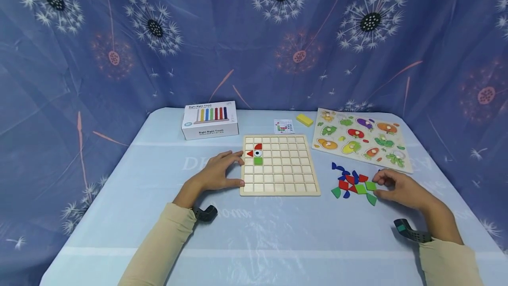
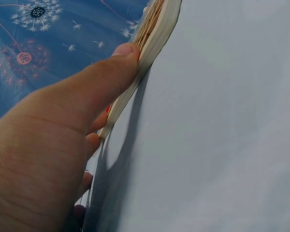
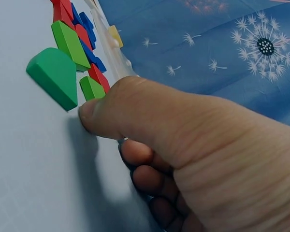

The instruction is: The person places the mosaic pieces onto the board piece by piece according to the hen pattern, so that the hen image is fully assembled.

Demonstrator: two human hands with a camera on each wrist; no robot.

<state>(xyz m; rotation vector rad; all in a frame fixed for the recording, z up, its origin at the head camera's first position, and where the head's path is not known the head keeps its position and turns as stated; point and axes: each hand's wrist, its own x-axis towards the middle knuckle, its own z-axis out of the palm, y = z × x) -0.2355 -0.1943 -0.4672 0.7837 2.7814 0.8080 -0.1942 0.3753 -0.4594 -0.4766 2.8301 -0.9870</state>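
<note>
Mid-desk [image 1: 238, 237], a bit toward the far edge, here's the board [image 1: 289, 170], its grid carrying four pcs up in the far L part: red triangle [image 1: 250, 154] close to the L edge, eye tile [image 1: 258, 153] just R of it, red quarter [image 1: 258, 146] directly beyond the eye, green square [image 1: 258, 161] on the near side. And L hand [image 1: 217, 172] is right there at the board's L edge, thumb toward the near L corner, fingers farther up that side, thumb & fingers spread well apart; L wrist view has the thumb touching the rim.

Over toward the desk's R edge now: loose pcs [image 1: 343, 184], reds, blues & greens, bunched btwn the board's R edge and R hand [image 1: 402, 189], some touching. R hand's at the R end of the bunch, fingers loosely curled, thumb & fingertips slightly apart, right by the lime pc [image 1: 371, 186]; contact w/ it, can't tell. Dark green pc [image 1: 371, 199] lies just nearer the desk's near edge.

Along the far edge: white box [image 1: 210, 120] toward the far L corner, pattern card [image 1: 283, 126] just beyond the board, yellow block [image 1: 304, 120] R of the card, veg puzzle [image 1: 342, 129] lying askew toward the far R corner. Dandelion curtain [image 1: 238, 34] hangs behind. Beige sleeves [image 1: 158, 246] reach in from the near edge, black strap [image 1: 206, 213] on the L wrist.
</note>
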